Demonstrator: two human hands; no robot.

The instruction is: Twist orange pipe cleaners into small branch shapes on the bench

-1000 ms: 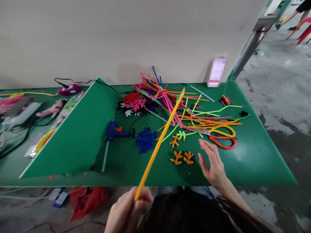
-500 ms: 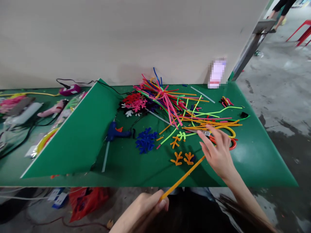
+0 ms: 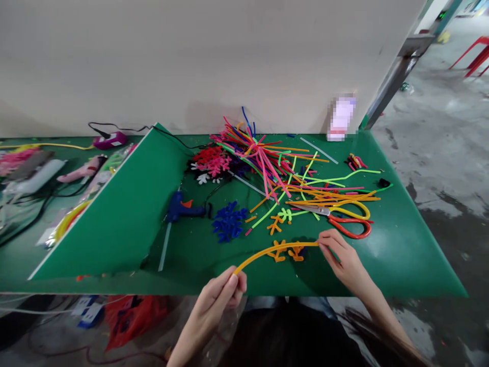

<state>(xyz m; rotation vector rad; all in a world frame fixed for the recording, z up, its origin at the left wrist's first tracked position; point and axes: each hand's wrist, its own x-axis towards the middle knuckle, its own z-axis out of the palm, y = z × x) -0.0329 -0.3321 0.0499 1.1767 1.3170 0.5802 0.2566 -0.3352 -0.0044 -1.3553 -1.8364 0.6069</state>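
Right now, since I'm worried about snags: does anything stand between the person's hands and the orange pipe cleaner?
Nothing visible does: the left hand and right hand both grip the bowed orange fuzzy pipe cleaner directly. Its span crosses above two orange branched pipe-cleaner shapes on the green table; whether they touch, I cannot tell.

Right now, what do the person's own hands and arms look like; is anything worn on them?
The left hand and the right hand are bare, without gloves, and no sleeve shows on either arm. No ring or watch can be seen on either.

orange pipe-cleaner shapes (image 3: 278, 257) under the held stem (image 3: 252, 256), scissors (image 3: 313, 209) ahead
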